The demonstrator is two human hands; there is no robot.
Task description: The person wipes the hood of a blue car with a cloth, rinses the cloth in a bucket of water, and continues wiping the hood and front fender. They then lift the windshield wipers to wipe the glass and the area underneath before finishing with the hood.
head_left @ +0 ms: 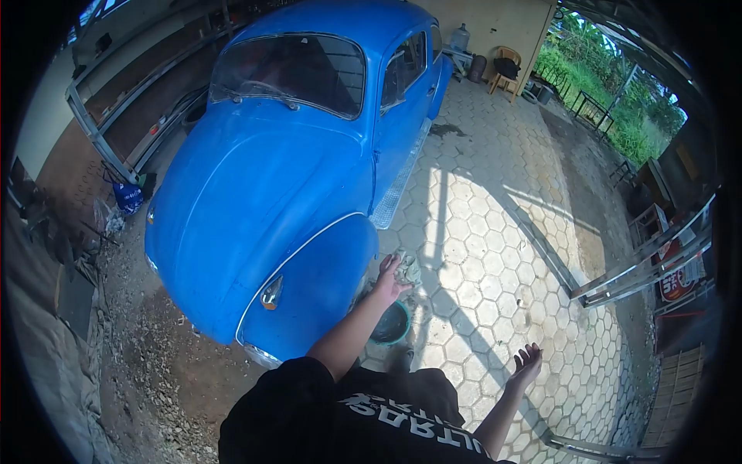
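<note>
A pale, crumpled cloth [407,271] is held in my left hand [392,280], just right of the front fender of a blue car [286,178]. Below that hand, a green-rimmed bucket [406,325] stands on the paving, partly hidden by my forearm. My right hand [527,363] is out over the hexagonal paving at the lower right, its fingers apart and slightly curled, holding nothing. The car's turn-signal lamp [270,294] sits on top of the fender, left of my left forearm.
Metal frames [641,267] lean at the right edge. Near the back wall are a wooden chair [506,69] and a water jug [460,37]. A blue bag [127,196] lies left of the car. Gravel [166,379] covers the ground at the lower left.
</note>
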